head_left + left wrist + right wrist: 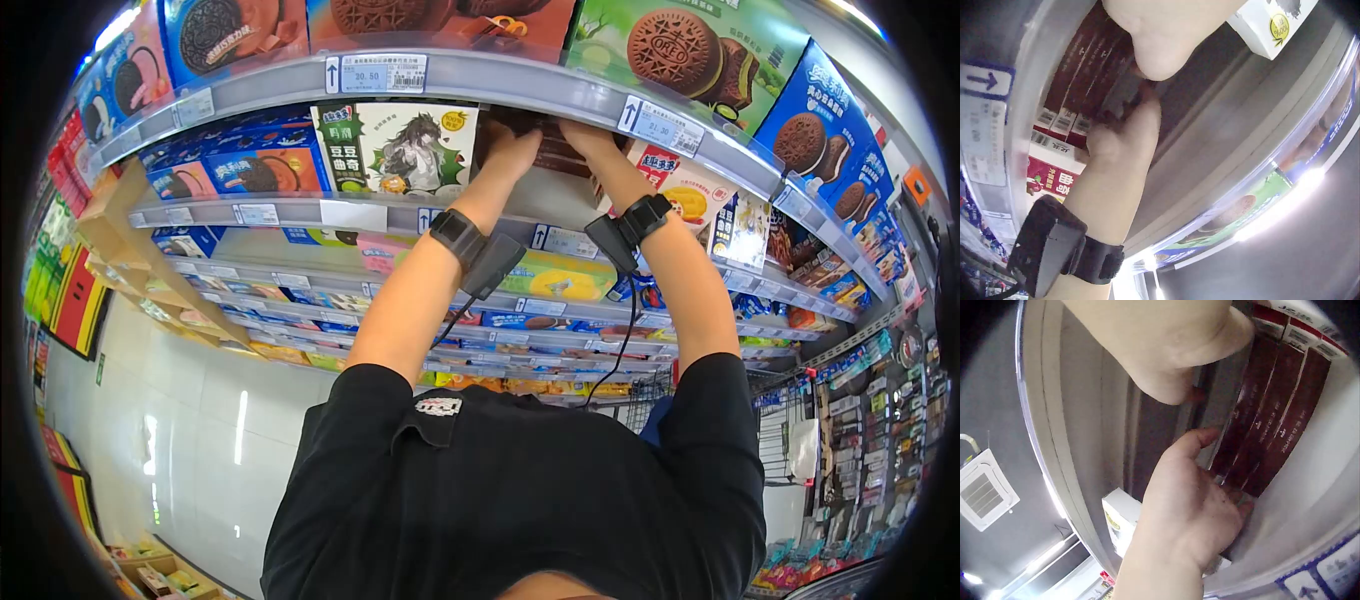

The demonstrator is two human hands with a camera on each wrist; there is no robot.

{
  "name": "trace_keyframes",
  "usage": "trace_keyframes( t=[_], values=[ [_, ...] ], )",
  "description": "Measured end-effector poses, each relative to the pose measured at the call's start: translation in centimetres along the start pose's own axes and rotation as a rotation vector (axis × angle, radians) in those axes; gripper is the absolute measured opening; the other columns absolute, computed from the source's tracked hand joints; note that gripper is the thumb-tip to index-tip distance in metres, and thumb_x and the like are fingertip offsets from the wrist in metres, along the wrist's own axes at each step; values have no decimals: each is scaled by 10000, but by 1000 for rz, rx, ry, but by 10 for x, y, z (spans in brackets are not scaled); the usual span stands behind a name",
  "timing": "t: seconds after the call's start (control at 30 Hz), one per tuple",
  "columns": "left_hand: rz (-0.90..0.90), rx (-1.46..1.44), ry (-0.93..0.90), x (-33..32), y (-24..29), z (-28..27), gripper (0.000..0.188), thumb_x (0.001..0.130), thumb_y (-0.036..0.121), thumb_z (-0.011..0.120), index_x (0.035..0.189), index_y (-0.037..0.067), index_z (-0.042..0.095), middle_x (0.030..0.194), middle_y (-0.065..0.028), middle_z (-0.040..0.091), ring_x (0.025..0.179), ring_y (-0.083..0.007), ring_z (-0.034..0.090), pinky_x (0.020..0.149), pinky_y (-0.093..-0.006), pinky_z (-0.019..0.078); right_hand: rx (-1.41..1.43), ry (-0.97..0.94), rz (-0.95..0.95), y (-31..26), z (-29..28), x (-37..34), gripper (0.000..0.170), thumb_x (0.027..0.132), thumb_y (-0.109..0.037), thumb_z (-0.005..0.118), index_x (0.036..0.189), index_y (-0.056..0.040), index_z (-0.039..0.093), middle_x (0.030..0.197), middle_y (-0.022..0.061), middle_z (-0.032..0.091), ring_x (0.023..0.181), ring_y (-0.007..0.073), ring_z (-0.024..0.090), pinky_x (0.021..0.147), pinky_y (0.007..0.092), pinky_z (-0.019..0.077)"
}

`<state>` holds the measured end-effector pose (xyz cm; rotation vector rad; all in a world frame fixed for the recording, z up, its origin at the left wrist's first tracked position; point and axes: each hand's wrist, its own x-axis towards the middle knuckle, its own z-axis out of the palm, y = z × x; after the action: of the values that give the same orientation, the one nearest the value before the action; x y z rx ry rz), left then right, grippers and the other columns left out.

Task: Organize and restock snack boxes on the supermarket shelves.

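A row of dark brown biscuit boxes [1269, 419] lies inside the upper shelf, with white and red ends. My left hand [1194, 503] reaches in at one end of the boxes, palm toward them, thumb apart and fingertips right at their lower edge. From the other end, my right hand [1124, 134] reaches in, with its thumb spread and fingers close to the boxes, partly in shadow. In the head view, both hands go under the shelf lip; the left hand [512, 150] is beside a white box with a cartoon figure [425, 150], the right hand [590, 140] near red-and-white cookie boxes [655, 175].
A price-tag rail [480, 75] runs just above both hands, and another rail [400, 217] lies below the forearms. Large biscuit boxes [690, 60] stand on the shelf above. Blue biscuit boxes [265, 170] fill the left. Cables hang from the wrist cameras.
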<state>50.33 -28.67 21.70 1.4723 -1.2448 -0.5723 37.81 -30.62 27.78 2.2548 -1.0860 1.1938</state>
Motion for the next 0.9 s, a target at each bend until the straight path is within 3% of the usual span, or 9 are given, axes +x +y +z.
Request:
trace_keyframes(
  t=[0.13,0.23,0.27,0.33,0.5,0.63,0.7,0.8,0.9],
  values=[
    [-26,-86,-91,3,-2,-4,1050,702,404,621,1378,-82,-19,1428,-288,158,1332,-349,216,1092,-351,190,-24,-175,9,15,10,-1,295,794,-190,496,1022,-40,609,1034,207,596,997,359,544,891,421,411],
    [-36,-157,-119,-3,4,-9,1010,713,410,597,1356,-130,35,1406,-322,178,1325,-364,230,1085,-345,217,-157,-636,170,14,1,-3,491,846,-414,462,1141,-31,551,1171,213,541,1078,360,513,921,392,406],
    [-38,-154,-152,-2,0,-9,1007,713,410,593,1355,-133,39,1403,-325,183,1325,-365,228,1085,-344,220,-191,-728,264,5,-7,-5,483,824,-426,484,1088,-35,588,1065,230,588,976,372,568,866,402,448],
    [-43,-151,-153,-5,3,-13,978,713,400,589,1348,-136,76,1389,-327,215,1313,-369,252,1077,-345,238,-262,-773,171,-1,-12,-14,474,809,-427,501,1066,-42,602,1025,234,600,945,370,582,838,408,463],
    [-23,-239,-114,-11,4,-12,816,709,336,607,1286,-126,262,1307,-306,365,1222,-366,398,1022,-356,327,-356,-731,111,-17,-28,-33,481,743,-367,603,1097,-43,589,979,199,627,918,341,604,775,426,492],
    [-24,-333,-90,-19,10,-17,638,694,276,629,1201,-50,417,1125,-176,548,1039,-252,525,884,-320,411,-404,-690,198,-14,-17,-36,574,728,-278,626,1209,-7,470,984,212,621,918,344,607,783,434,493],
    [-26,-331,-16,-16,8,-11,644,688,262,636,1204,-53,414,1128,-173,546,1039,-252,525,878,-319,416,-437,-683,252,-16,-12,-36,646,719,-243,633,1260,17,392,1009,234,604,936,354,600,789,436,493],
    [43,-215,76,-4,-5,3,662,682,240,638,1223,-52,394,1130,-178,542,1035,-255,526,876,-319,421,-396,-630,122,-11,-8,-36,728,703,-211,644,1299,40,312,1055,262,572,971,370,581,807,445,486],
    [90,-182,74,0,-11,7,721,674,207,639,1272,-44,324,1152,-182,523,1054,-265,514,896,-322,411,-408,-529,65,-13,-7,-40,549,753,-157,550,1238,36,379,1000,243,608,932,339,613,779,409,504]
  ],
)
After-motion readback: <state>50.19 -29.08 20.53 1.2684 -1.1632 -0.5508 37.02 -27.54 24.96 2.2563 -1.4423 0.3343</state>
